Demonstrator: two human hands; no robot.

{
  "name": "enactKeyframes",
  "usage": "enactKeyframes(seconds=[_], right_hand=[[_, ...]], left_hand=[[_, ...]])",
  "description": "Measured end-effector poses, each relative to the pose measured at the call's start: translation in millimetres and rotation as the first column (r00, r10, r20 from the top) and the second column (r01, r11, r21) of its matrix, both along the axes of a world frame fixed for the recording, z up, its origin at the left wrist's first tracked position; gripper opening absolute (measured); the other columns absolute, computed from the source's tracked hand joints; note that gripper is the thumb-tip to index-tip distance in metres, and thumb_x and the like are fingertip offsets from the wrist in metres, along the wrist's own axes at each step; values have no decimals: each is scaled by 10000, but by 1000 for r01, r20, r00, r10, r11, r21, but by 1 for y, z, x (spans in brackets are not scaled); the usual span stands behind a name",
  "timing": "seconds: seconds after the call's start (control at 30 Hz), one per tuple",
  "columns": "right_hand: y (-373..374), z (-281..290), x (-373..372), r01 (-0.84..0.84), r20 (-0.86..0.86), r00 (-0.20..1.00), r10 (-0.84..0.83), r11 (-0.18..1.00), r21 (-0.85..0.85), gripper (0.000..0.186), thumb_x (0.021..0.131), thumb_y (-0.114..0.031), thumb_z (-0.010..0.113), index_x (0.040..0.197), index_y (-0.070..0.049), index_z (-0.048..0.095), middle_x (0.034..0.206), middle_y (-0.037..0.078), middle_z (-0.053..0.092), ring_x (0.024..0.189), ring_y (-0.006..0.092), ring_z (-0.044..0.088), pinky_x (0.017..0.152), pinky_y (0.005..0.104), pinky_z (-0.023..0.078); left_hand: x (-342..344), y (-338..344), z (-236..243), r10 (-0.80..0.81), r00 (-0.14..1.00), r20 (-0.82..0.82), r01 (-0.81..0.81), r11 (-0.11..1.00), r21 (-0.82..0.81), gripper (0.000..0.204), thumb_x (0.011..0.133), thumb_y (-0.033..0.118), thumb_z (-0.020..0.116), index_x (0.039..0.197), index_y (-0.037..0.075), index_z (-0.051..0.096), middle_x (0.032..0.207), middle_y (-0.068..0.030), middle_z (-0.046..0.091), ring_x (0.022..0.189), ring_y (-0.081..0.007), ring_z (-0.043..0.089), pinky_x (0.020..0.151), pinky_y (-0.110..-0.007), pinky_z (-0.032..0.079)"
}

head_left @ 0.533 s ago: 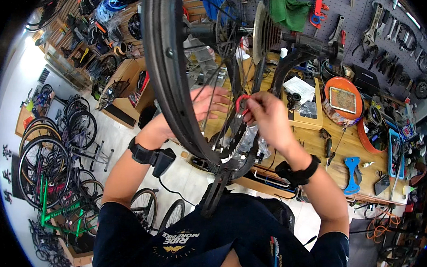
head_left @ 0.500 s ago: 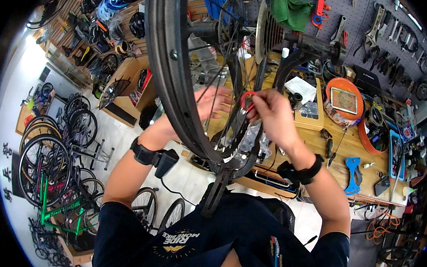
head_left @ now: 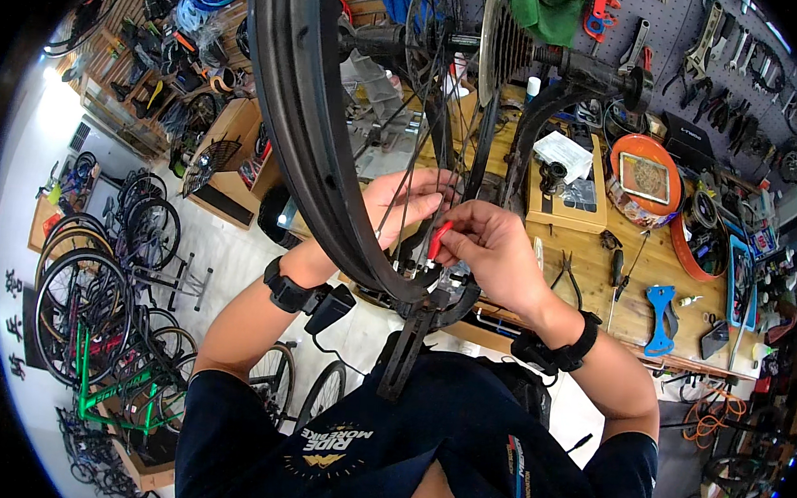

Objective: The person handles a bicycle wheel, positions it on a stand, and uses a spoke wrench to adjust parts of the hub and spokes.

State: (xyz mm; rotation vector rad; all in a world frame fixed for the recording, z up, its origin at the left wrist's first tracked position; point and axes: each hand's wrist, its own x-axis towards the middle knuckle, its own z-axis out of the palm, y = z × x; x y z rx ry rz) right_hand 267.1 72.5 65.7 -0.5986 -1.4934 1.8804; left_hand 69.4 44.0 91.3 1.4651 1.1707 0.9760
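A black-rimmed bicycle wheel (head_left: 298, 124) stands upright in a dark truing stand (head_left: 408, 345), in front of my chest. My right hand (head_left: 497, 255) pinches a small red spoke wrench (head_left: 439, 240) between thumb and fingertips, down at the spokes close to the lower rim. Whether the wrench sits on a spoke nipple is too small to tell. Behind the rim, my left hand (head_left: 406, 202) reaches among the spokes with fingers stretched to the right, fingertips close to the spokes above the wrench. The cassette (head_left: 495, 49) is on the wheel's right side.
The wooden bench (head_left: 588, 283) holds pliers (head_left: 568, 274), a screwdriver (head_left: 616, 267), a blue tool (head_left: 660, 320), a cardboard box (head_left: 565, 204) and an orange round tray (head_left: 645, 173). Tools hang on the pegboard behind. Bicycles (head_left: 111, 323) stand at left.
My right hand has brought the red spoke wrench down and slightly left, nearer the lower rim. My left hand has shifted right among the spokes. The wheel appears further left in view.
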Motion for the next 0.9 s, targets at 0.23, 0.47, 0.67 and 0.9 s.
enactKeyframes(seconds=[0.23, 0.47, 0.67, 0.9], right_hand=[[0, 1, 1, 51, 89, 994, -62, 992, 117, 85, 932, 39, 577, 1012, 61, 597, 858, 87, 672, 757, 124, 658, 696, 254, 550], [-1, -13, -3, 165, 64, 981, -182, 962, 218, 112, 884, 61, 594, 992, 74, 619, 803, 130, 686, 705, 147, 674, 649, 282, 543], [2, -1, -2, 108, 104, 987, -123, 984, 144, 101, 913, 42, 580, 1002, 84, 601, 802, 112, 678, 704, 135, 656, 638, 261, 535], [4, -7, -4, 10, 101, 995, -14, 999, 38, 156, 935, -12, 597, 1058, 85, 598, 843, 96, 676, 738, 123, 644, 667, 257, 536]], left_hand=[[4, 4, 0, 9, 1000, -25, -10, 999, -48, 395, 989, 108, 528, 1357, -32, 507, 1246, -100, 626, 1154, -153, 568, 1031, -317, 415], [5, 4, -4, 50, 999, 2, -50, 997, -51, 393, 983, 103, 538, 1353, -27, 513, 1217, -89, 636, 1112, -148, 587, 1015, -310, 422], [4, -1, -2, 33, 999, -27, -33, 999, 7, 408, 975, 110, 550, 1357, -26, 511, 1222, -86, 629, 1116, -132, 567, 1010, -297, 415], [5, 1, -5, 40, 999, 15, -40, 999, -11, 417, 977, 130, 561, 1355, -38, 507, 1196, -83, 638, 1093, -137, 578, 995, -298, 427]])
